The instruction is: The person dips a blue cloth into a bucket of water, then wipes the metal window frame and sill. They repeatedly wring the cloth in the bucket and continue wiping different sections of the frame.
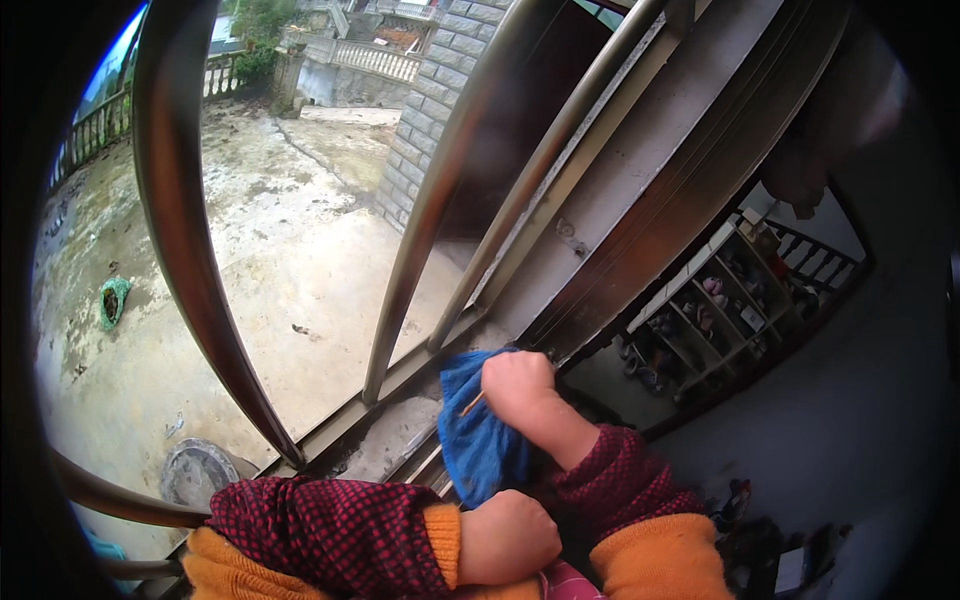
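A blue cloth (476, 435) is bunched at the window sill, hanging over the window track (431, 465). My right hand (521, 386) is closed on the cloth's upper part, near the corner of the window frame. From that fist a thin brownish stick (471, 405) pokes out across the cloth. Below, my left hand (510, 536) is curled with its back toward me, close to the cloth's lower end. Its fingers are hidden, so whether it grips anything cannot be told. Both forearms wear dark red checked sleeves over orange knit.
Metal window bars (409, 247) rise along the outer sill. To the right stands the window frame (645, 217). Outside, a round grey lid-like object (199, 469) and a green net bag (114, 300) are on the concrete yard (300, 300). A shoe rack (720, 315) shows at right.
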Action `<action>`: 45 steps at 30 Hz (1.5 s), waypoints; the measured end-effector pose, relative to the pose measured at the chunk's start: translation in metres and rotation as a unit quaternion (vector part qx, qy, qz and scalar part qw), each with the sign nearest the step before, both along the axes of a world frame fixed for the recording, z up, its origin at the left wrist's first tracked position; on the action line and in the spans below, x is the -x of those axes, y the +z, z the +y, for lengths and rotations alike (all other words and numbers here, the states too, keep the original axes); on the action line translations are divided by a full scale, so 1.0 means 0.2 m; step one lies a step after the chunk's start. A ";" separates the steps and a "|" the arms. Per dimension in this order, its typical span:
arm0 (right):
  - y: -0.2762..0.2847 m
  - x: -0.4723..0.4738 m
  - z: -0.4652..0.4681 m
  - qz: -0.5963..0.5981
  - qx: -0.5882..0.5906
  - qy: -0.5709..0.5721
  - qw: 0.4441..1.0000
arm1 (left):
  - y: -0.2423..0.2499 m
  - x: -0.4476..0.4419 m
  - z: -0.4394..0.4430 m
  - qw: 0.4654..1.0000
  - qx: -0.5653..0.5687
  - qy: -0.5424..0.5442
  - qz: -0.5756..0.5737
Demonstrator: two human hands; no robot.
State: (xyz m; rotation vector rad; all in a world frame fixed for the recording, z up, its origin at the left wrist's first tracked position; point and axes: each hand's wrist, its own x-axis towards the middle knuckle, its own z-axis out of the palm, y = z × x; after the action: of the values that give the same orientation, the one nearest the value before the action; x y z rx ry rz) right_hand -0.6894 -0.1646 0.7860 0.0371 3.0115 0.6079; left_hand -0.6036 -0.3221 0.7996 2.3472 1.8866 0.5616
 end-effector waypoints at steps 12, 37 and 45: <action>-0.05 -0.24 -0.10 0.055 0.015 0.226 0.973 | -0.01 -0.02 0.01 0.999 0.033 -0.041 -0.007; 0.25 -0.27 -0.18 -0.132 0.298 0.331 0.886 | -0.18 -0.03 0.08 0.992 -0.124 0.010 -0.028; 0.07 -0.17 0.06 0.029 0.008 0.190 0.981 | -0.08 0.00 0.02 0.999 -0.018 0.010 -0.036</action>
State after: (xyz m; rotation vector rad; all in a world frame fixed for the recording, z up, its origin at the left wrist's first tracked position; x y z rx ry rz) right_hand -0.6563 -0.1529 0.7990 -0.5407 3.0986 0.6156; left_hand -0.6031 -0.3172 0.7835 2.3002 1.8856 0.6766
